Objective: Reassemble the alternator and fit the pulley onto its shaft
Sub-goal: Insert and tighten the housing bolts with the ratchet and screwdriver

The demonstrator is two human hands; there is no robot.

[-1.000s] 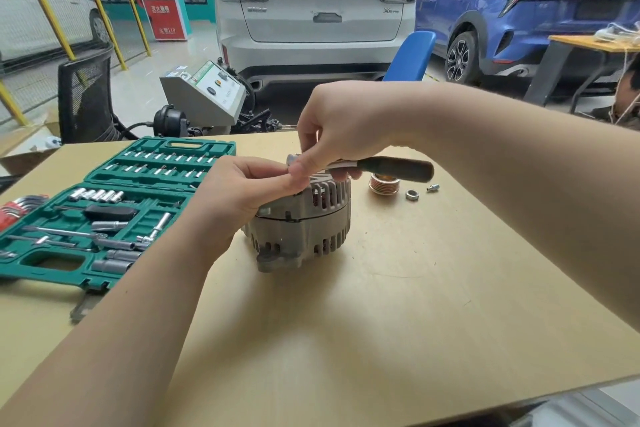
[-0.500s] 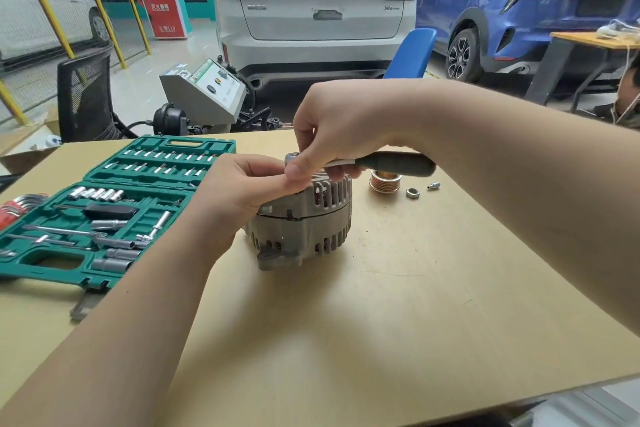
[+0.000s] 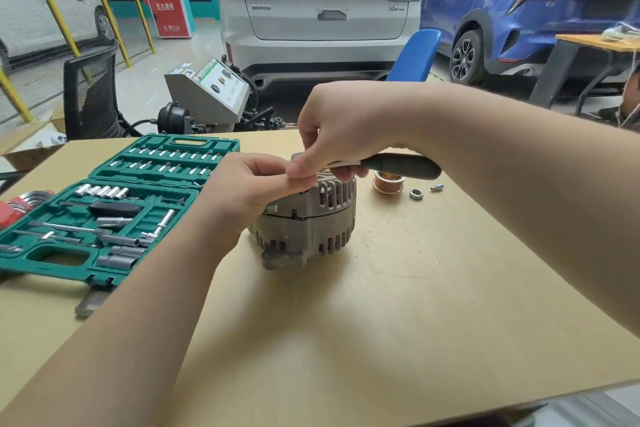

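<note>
Counter (image 3: 433, 305) is tan, with an open green socket case (image 3: 104, 211) on its left side. Alternator (image 3: 308, 222) sits mid-counter, just right of the case, grey housing with vent slots facing the camera, a mounting lug at the near bottom. Ratchet (image 3: 398, 166) lies across the top of the alternator, dark handle pointing right. Right hand (image 3: 343, 125) is above the alternator, fingers curled and pinching the ratchet at its head end. Left hand (image 3: 242, 191) rests against the alternator's upper left edge, fingers curled toward the ratchet head; what they grip is hidden. Pulley (image 3: 388, 182) stands on the counter right of the alternator, under the handle, off the shaft. Nut (image 3: 416, 194) and small bolt (image 3: 437, 187) lie just beside it.
</note>
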